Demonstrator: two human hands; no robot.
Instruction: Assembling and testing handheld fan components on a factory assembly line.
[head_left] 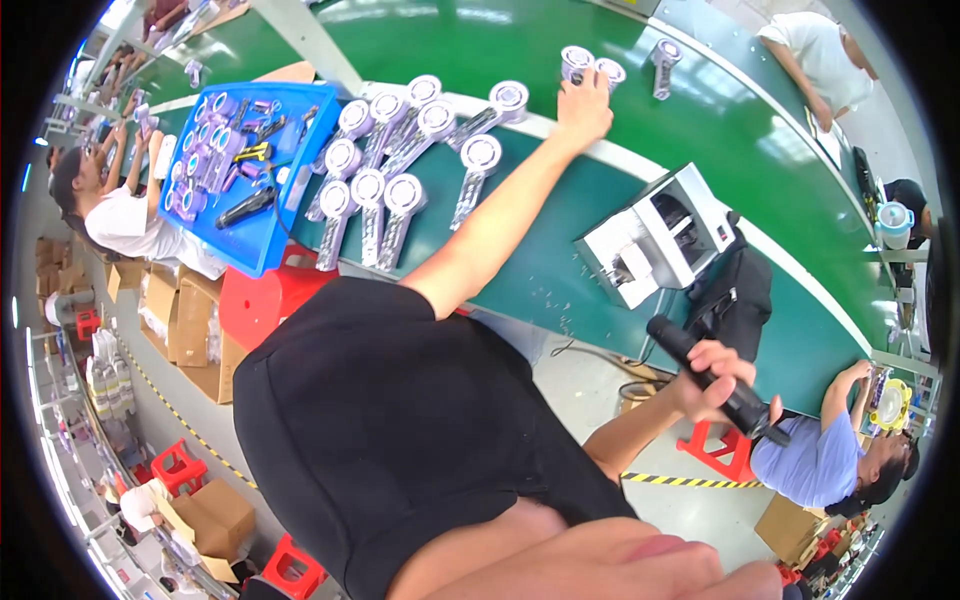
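Observation:
My left hand [585, 108] is stretched out over the far edge of the bench, with its fingers closed on light purple handheld fans at the green belt. Two round fan heads show there, one fan [577, 60] to the left and another fan [612, 72] to the right; their handles are mostly hidden by the hand. In my right hand [712, 378], held at the near side of the bench, is a black electric screwdriver [738, 402], with its narrow end pointing to the lower right. Several similar fans [403, 195] with open handles lie on the bench left of my left arm.
A blue tray [255, 255] of fans and tools stands at the left. A white box-shaped device [625, 250] sits right of centre, beside a black bag [735, 290]. Another fan [667, 65] lies on the green belt [470, 50]. Co-workers sit on both sides; a red stool [255, 305] is near.

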